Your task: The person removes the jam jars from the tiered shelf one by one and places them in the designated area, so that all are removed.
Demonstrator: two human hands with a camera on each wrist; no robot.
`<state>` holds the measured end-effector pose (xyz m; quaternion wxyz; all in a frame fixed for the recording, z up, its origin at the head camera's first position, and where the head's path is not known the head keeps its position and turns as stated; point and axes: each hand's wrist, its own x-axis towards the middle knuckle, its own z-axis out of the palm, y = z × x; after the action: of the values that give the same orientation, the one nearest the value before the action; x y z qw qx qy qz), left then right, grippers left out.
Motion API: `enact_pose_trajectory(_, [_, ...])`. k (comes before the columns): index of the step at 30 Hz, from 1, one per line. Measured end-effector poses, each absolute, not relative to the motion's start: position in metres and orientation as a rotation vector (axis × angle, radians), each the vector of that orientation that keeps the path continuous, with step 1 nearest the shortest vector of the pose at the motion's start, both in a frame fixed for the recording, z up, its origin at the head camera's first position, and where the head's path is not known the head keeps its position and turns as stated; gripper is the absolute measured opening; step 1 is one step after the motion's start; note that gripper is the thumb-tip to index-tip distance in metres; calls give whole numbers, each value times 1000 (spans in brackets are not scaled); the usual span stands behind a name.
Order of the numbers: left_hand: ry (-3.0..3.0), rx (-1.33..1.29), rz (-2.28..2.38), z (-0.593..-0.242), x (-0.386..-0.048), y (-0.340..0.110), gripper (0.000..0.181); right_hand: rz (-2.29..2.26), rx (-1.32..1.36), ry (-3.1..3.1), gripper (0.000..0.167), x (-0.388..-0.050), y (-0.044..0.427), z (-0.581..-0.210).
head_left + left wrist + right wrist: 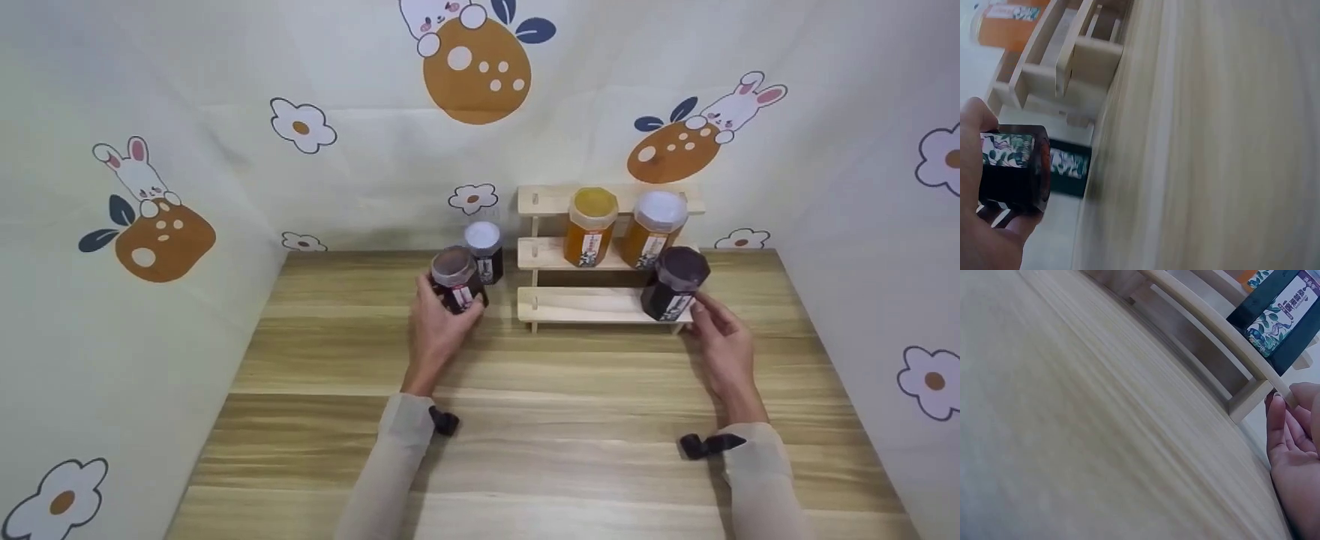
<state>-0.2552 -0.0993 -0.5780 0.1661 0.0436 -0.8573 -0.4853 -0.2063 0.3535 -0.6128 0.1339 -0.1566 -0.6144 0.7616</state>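
Observation:
My left hand point(442, 322) grips a dark jar point(459, 289) with a clear lid and a white label. The left wrist view shows that jar point(1013, 169) held off the tabletop, its base visible. Just behind it, a second dark jar point(484, 251) with a white lid stands on the table. At the stepped wooden rack point(577, 304), my right hand point(726, 349) pinches the right end of the lowest step point(1252, 363) between thumb and fingers. A dark jar point(675, 285) stands on that step, right above my fingertips.
Two amber jars, one with a yellow lid point(592, 225) and one with a white lid point(654, 229), stand on the middle step. Behind the wood-grain table point(570, 420) hangs a printed cloth point(360, 180), which also walls both sides.

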Motion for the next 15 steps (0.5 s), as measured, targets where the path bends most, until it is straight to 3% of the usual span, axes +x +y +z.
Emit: enact_pose_trajectory(15, [-2506,33,-1289,-586,-305,-154,81,2199,-439,-1762,44,-205,349,-608])
